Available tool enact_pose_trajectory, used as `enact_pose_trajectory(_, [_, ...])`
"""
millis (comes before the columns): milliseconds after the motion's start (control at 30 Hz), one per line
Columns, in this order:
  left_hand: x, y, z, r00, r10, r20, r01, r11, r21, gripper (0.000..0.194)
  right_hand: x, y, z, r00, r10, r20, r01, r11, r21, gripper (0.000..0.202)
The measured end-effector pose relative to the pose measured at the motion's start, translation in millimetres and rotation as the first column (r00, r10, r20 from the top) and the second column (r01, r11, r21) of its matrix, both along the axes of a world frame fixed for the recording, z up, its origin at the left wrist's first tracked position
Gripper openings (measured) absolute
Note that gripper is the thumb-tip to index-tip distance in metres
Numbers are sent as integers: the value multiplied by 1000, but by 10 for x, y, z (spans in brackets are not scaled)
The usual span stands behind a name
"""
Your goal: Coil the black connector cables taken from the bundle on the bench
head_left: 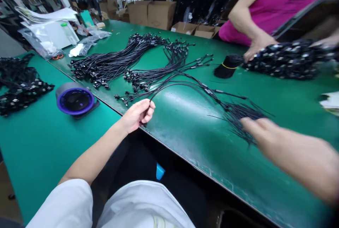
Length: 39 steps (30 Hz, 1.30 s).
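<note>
The held cables [177, 84] are gripped at one end between the curled fingers of the left hand [140, 115], just over the near edge of the green surface [180, 125]. From there they are arched across the surface toward the loose black strands [238, 113], which are spread between the middle and the right end. The right hand [261, 130] is placed over these strands but is badly blurred; whether its fingers are closed on any of them cannot be told.

A tangle is judged the likeliest trouble: the far ends of the cables are laid close against the scattered strands, so strands could be dragged along by a pull from the left. Neighbouring cables in the smaller bundle [159, 73] could likewise be snagged, since their lines are crossed near the held ones. If the grip were loosened, an end could be dropped over the near edge. Toward the far edge, the banded bundle [225, 67] could be nudged by the co-worker's hand [261, 44], which is set close beside it.

Little writing can be read. Large dark letters are printed on the pink shirt [291, 1], apparently beginning "GA" or "CA", the rest being unclear. No brand can be made out on the purple-rimmed round object [75, 100] or the cardboard boxes [150, 14].
</note>
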<state>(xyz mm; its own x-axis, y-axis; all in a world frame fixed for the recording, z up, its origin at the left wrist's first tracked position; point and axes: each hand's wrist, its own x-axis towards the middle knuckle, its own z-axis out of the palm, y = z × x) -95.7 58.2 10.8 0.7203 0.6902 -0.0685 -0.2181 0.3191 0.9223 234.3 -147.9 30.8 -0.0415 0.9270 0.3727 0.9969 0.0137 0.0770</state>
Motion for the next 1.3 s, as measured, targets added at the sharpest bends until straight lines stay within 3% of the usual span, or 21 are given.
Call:
enact_pose_trajectory(67, [140, -276, -36, 993, -7, -117, 35, 971, 238, 23, -539, -216, -39, 992, 115, 45, -110, 989, -103, 34])
enact_pose_trajectory(167, [284, -727, -127, 948, 11, -318, 180, 805, 565, 23, -1089, -235, -7, 981, 194, -21, -195, 967, -167, 25])
enact_pose_trajectory(233, [291, -961, -164, 901, -37, -433, 321, 727, 606, 26, -1187, -153, 40, 982, 179, -59, -185, 974, -132, 31])
enact_pose_trajectory(300, [233, -1080, -153, 857, -96, -505, 423, 693, 585, 28, -1137, -100, 74, 980, 147, -132, -161, 982, -98, 32])
enact_pose_trajectory(400, [116, -1074, -74, 874, -47, -483, 379, 688, 619, 29, -1080, -135, 72, 963, 137, -233, -172, 976, -137, 29])
enact_pose_trajectory(467, [79, -1033, -34, 915, 76, -397, 251, 664, 704, 32, -1161, -196, 49, 941, 207, -269, -263, 946, -192, 29])
enact_pose_trajectory(533, [93, -1021, -42, 938, 95, -333, 205, 624, 755, 33, -1299, -241, 32, 908, 293, -301, -359, 913, -194, 29])
enact_pose_trajectory(600, [131, -1051, -97, 930, -61, -362, 304, 682, 666, 35, -1395, -244, 29, 898, 309, -314, -368, 918, -149, 32])
enact_pose_trajectory(700, [120, -1102, -182, 864, -378, -332, 476, 828, 296, 39, -1279, -201, 12, 933, 191, -306, -231, 967, -103, 38])
enact_pose_trajectory(800, [-41, -1030, -150, 832, -545, -109, 541, 839, -65, 35, -894, -252, -92, 948, 76, -308, -119, 985, -124, 39])
enact_pose_trajectory(867, [-186, -909, -63, 861, -502, 76, 504, 828, -245, 29, -656, -374, -198, 942, 52, -333, -97, 988, -122, 37])
enact_pose_trajectory(967, [-338, -732, 88, 959, -135, 249, 232, 879, -416, 22, -526, -590, -337, 942, 39, -334, -77, 992, -101, 31])
enact_pose_trajectory(1033, [-354, -662, 152, 956, 93, 279, 58, 870, -490, 27, -576, -697, -387, 960, 30, -278, -45, 998, -49, 30])
enact_pose_trajectory(1067, [-338, -640, 164, 950, 153, 273, 11, 856, -516, 31, -620, -734, -395, 972, 19, -236, -20, 1000, -2, 29])
enact_pose_trajectory(1167, [-250, -608, 118, 973, 138, 183, -13, 831, -557, 36, -743, -785, -365, 993, -16, -114, 32, 989, 144, 27])
enact_pose_trajectory(1300, [-172, -607, -23, 995, 33, 93, 20, 858, -514, 33, -781, -754, -308, 999, 10, -34, -5, 987, 161, 26])
